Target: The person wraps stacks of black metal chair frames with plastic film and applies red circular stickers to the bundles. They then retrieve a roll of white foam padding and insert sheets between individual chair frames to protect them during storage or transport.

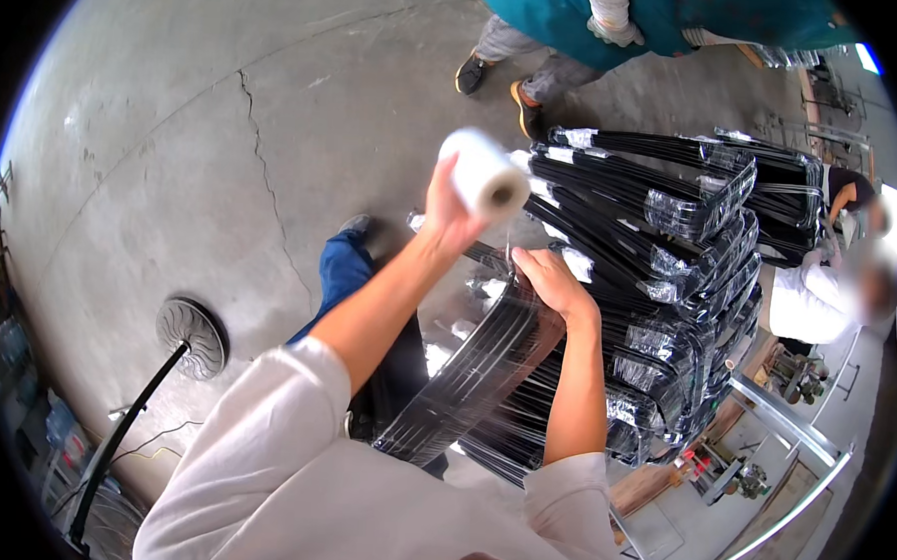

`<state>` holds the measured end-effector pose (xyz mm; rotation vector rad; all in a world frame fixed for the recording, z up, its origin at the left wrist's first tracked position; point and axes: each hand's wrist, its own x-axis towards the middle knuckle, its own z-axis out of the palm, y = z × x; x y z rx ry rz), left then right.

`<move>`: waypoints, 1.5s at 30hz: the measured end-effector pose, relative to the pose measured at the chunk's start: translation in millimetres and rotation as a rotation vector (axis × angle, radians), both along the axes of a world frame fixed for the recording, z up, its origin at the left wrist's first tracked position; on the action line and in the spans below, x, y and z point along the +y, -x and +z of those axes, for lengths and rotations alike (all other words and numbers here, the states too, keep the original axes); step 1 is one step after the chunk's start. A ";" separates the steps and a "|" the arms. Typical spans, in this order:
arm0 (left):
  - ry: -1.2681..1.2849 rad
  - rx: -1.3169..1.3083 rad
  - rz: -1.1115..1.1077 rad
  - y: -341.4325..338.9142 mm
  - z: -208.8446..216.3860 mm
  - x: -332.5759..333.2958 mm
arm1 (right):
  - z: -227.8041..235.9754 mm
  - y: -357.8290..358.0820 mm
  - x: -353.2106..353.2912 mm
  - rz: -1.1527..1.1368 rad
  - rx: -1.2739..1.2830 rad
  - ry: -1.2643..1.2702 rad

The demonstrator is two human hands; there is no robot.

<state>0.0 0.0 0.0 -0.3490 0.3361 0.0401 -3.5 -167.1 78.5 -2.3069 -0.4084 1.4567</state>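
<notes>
My left hand (449, 212) grips a roll of clear stretch film (476, 166), its cardboard core facing toward the lower right. A thin twisted strand of film hangs from the roll toward my right hand (552, 281). That hand is closed at the end of a bundle of black rods (475, 366), thumb on top; the fingers underneath are hidden. Shiny film covers part of this bundle, which slants from my body up to the hand. Beside it on the right lie several similar wrapped black bundles (611, 227), stacked in overlapping rows.
A person in a teal garment (550, 19) with white gloves stands beyond the stack. Another person in white (813, 301) is at the far right. A round-based black stand (192, 339) is on the left floor. A metal frame (783, 420) stands at the lower right.
</notes>
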 end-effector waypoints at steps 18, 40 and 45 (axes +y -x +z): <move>0.046 -0.106 -0.544 151.4 6.8 21.9 | -8.0 -15.0 19.5 -0.158 0.168 -0.456; -0.395 -0.274 -0.863 202.1 50.0 22.1 | 45.6 248.0 -37.7 -1.502 0.174 -0.717; -0.599 -0.273 -0.850 157.6 105.0 0.7 | 62.7 236.0 9.9 -1.739 0.493 -0.991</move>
